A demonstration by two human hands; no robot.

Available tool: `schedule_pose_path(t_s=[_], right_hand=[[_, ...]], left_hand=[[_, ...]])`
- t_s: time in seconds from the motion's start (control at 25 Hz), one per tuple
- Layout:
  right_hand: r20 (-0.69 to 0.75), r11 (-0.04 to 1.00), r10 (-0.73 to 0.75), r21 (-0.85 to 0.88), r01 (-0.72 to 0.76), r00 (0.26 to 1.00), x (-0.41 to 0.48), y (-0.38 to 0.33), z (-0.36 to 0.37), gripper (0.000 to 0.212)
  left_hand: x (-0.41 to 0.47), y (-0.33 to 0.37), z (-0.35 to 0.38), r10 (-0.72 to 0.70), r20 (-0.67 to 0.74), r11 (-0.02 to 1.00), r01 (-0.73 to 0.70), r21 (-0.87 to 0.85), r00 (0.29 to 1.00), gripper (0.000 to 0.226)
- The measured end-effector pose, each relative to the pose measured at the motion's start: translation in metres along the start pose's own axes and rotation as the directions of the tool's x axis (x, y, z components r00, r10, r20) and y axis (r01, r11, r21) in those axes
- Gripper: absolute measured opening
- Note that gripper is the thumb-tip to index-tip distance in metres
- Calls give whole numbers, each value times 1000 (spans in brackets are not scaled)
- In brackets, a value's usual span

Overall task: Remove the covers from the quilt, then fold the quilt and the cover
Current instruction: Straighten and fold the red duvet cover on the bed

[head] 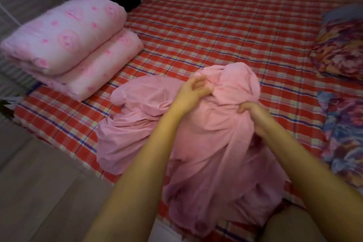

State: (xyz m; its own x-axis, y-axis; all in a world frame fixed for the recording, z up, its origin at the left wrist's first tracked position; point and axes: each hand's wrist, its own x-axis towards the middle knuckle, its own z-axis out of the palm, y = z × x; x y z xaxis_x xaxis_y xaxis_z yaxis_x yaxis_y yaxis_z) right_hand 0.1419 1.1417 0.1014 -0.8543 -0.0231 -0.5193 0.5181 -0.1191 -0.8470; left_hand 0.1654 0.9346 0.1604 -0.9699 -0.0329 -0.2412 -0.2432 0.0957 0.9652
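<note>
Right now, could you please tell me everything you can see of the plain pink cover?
The pink cover is plain, thin, soft-looking cloth, unfolded and creased. It lies heaped on the red checked sheet near the bed's front edge, its middle bunched and lifted. The left hand and the right hand each grip a fold near its top.

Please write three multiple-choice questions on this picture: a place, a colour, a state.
1. Where does the folded quilt lie? A) at left on the checked sheet B) on the floor C) on a chair
2. What colour is the cover? A) blue B) pink C) white
3. How is the cover now? A) folded flat B) spread smooth C) bunched, gripped by both hands
Answers: 1 A, it sits on the sheet's left part; 2 B, plain pink; 3 C, left hand and right hand clutch it.
</note>
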Motion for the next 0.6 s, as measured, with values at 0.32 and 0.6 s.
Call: schedule_pose_path(t_s=[0.32, 0.6], right_hand=[[-603, 990, -142, -103, 101, 785, 28, 1, -124, 9], [-164, 456, -309, -890, -5, 937, -4, 109, 7, 122]], left_hand=[[-32, -171, -35, -475, -77, 513, 347, 785, 877, 125], [-19, -227, -16, -290, -556, 446, 624, 642, 779, 141]])
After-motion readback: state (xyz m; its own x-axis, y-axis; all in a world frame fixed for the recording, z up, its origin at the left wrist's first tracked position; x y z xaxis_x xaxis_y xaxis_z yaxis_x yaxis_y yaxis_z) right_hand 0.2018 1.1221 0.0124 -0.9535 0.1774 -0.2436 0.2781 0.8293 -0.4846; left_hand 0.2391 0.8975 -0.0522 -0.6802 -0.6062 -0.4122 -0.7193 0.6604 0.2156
